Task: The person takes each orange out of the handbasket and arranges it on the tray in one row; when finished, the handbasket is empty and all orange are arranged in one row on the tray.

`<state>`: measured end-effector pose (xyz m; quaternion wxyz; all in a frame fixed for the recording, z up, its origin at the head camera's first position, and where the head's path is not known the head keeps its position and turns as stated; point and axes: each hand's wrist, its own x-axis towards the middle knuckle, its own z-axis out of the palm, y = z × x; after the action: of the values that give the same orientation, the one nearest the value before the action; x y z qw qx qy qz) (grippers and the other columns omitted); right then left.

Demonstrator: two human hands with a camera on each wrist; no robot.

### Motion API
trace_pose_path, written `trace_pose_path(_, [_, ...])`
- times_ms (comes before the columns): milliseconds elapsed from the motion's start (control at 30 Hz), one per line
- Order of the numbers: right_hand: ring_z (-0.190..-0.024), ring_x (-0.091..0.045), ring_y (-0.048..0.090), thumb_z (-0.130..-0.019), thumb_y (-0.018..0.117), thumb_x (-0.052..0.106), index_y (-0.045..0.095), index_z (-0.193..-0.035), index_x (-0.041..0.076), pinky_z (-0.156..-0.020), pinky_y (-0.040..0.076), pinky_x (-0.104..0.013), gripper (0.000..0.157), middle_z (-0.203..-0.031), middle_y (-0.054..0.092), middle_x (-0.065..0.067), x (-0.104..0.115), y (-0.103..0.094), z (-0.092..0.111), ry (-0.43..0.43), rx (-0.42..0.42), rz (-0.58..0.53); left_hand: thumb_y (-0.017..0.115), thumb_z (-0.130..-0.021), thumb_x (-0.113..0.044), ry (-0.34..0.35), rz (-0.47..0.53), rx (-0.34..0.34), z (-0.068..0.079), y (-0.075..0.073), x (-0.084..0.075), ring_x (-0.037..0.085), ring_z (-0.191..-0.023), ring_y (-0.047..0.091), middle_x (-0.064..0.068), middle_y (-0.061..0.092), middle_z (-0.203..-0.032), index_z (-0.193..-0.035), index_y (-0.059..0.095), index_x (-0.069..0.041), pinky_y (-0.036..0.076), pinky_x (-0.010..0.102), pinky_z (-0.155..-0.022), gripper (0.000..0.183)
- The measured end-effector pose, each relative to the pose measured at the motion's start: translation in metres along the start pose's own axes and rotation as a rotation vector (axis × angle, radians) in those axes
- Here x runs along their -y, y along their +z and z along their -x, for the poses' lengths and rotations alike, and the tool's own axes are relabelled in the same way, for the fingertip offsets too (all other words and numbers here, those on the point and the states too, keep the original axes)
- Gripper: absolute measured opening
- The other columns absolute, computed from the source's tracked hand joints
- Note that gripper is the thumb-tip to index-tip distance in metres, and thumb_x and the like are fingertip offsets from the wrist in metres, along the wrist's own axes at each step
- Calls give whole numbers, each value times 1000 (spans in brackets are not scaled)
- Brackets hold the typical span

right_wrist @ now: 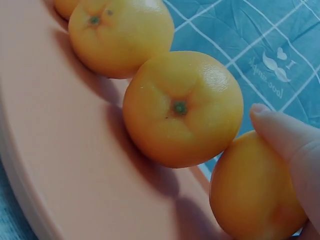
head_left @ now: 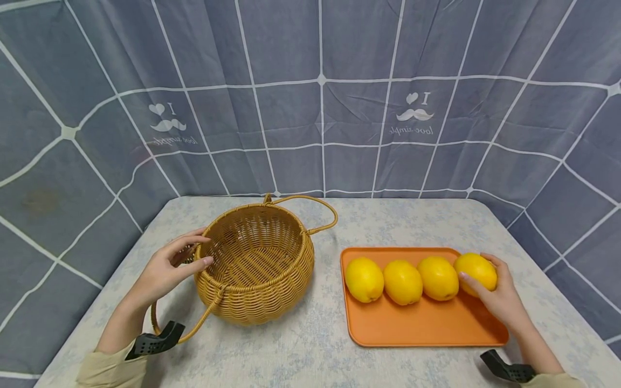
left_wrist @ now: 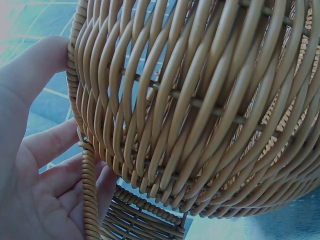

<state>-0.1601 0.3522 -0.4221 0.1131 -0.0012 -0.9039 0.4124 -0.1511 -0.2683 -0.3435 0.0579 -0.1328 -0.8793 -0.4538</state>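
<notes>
A round wicker basket (head_left: 254, 299) with two loop handles stands on the left of the table, its bottom bare inside. My left hand (head_left: 165, 269) holds its left rim, thumb and fingertips at the edge; the left wrist view shows the woven side (left_wrist: 170, 100) and the fingers behind a handle (left_wrist: 90, 190). On the right, an orange tray (head_left: 383, 328) bears several yellow lemons in a row, among them the leftmost lemon (head_left: 364, 279). My right hand (head_left: 502, 293) grips the rightmost lemon (head_left: 475, 272) between thumb and fingers. Close up, that lemon (right_wrist: 255, 190) touches its neighbour (right_wrist: 182, 110).
A pale, blue-patterned cloth covers the table (head_left: 301, 355). Behind and beside it hangs a grey-blue curtain (head_left: 286, 113) with white lines. The basket's right handle (head_left: 335, 213) sticks out toward the tray. Both wrists carry black straps (head_left: 157, 340).
</notes>
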Motion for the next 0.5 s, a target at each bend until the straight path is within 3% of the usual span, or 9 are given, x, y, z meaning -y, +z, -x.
trace_pose_path(100, [-103,-37,37,-93,60,25,18,-141,-6,-75,35,-22,70,-130,27,-32,-1,3,0,-21,7,20,64,-91,-23,0,-4,-3,0,0,0,35,-132,32,7,33,-148,-127,54,-5,30,2,-90,41])
trace_pose_path(200, [-106,-44,36,-94,58,26,17,-141,-8,-84,38,-41,71,-130,25,-35,-2,6,0,-18,19,34,64,-91,-24,-2,-10,-3,0,0,0,35,-131,33,7,34,-148,-127,54,-6,30,3,-90,41])
trace_pose_path(300, [-108,-48,34,-95,57,25,17,-141,-8,-84,33,-58,69,-131,23,-37,-2,7,0,-24,21,37,64,-91,-25,-8,-18,-2,0,0,-1,34,-132,33,6,34,-148,-127,55,-6,33,7,-94,41])
trace_pose_path(500, [-109,-51,30,-96,54,26,23,-140,-8,-81,31,-63,63,-130,24,-38,1,8,-1,-75,16,103,64,-91,-25,-10,-25,-6,1,-1,-2,34,-132,33,6,33,-148,-127,54,-6,31,4,-92,42])
